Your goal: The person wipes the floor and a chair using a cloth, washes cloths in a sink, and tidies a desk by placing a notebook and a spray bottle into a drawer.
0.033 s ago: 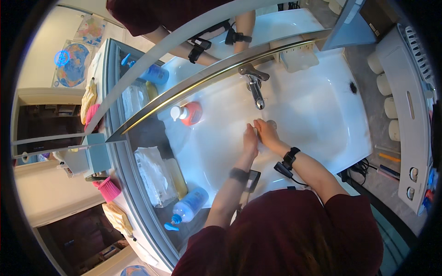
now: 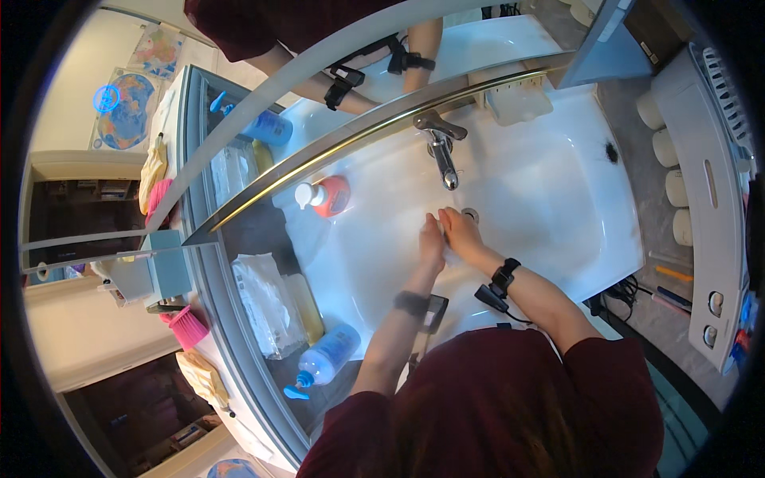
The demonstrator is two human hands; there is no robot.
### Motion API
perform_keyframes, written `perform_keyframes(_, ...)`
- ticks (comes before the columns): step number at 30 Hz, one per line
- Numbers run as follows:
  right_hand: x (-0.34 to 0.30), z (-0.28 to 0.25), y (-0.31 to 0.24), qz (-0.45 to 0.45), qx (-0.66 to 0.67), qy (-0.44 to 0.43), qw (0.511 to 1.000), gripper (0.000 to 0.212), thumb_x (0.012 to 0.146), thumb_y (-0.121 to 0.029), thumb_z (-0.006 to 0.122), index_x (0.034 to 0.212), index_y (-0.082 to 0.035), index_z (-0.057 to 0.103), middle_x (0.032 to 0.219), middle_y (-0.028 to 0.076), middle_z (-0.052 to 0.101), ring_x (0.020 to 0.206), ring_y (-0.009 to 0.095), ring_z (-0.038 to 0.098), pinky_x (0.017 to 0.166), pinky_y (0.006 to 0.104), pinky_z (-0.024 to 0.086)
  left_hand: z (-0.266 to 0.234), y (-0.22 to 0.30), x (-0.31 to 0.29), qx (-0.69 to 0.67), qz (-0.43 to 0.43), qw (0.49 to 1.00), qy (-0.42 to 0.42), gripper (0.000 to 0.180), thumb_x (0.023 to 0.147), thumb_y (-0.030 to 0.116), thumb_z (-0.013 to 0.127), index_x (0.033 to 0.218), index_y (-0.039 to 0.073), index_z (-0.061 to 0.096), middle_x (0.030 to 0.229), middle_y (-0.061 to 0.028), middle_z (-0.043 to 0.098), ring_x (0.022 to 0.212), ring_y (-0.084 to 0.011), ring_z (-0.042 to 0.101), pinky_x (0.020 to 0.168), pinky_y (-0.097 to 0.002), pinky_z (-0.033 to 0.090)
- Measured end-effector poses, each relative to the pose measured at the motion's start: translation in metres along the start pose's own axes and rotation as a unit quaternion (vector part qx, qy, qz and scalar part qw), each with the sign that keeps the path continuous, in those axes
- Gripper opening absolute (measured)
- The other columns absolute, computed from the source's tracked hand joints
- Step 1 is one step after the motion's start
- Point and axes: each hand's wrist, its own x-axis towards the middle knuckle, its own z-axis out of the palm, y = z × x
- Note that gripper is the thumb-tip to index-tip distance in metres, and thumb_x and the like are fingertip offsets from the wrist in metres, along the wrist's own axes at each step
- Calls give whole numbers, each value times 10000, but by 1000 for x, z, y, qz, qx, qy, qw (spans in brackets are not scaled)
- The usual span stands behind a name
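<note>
Over the white sink (image 2: 542, 223), below the tap (image 2: 444, 159), my two hands meet with their fingertips close together. My left hand (image 2: 432, 243) has its fingers bent upward and pressed toward the other hand. The fingers of my right hand (image 2: 460, 233) curl inward against the left one. Whatever lies between the palms, if anything, is hidden. The metal drain (image 2: 471, 215) shows just past my right hand. From the tap's spout I can make out no clear stream of water. A coral-red pump bottle (image 2: 331, 196) with a white top stands on the sink's left rim.
Left of the sink lie a white plastic-wrapped pack (image 2: 268, 307) and a blue pump bottle (image 2: 329, 355). A mirror edge (image 2: 382, 123) crosses behind the tap. A clear soap tray (image 2: 518, 102) hangs at the back. Along the right stands a white rack (image 2: 709, 199) with cups.
My hands have shifted very slightly, and more of the drain shows beside my right hand. The bottles and tap stay where they were.
</note>
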Motion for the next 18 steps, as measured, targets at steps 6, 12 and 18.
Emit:
perform_keyframes(6,-11,5,-29,-41,-111,-70,991,250,883,-255,433,789,-34,505,645,173,590,617,332,592,576,426,457,-23,13,-1,-75,-25,995,-55,409,932,458,329,738,121,455,604,20,436,551,-117,458,495,-275,417)
perform_keyframes(12,-10,-10,-47,-51,-141,-36,988,170,858,-214,472,792,-59,498,616,161,569,608,347,579,536,445,439,-13,8,-29,3,-95,995,-38,384,954,415,258,1053,107,465,924,-74,555,819,-202,559,698,-368,482)
perform_keyframes(18,-1,-16,-16,-43,-132,-71,988,212,893,-250,438,856,-67,538,696,199,567,657,343,583,563,420,444,-15,15,-30,-177,-170,935,-255,410,938,456,296,1057,100,460,938,-63,552,844,-202,563,731,-393,477)
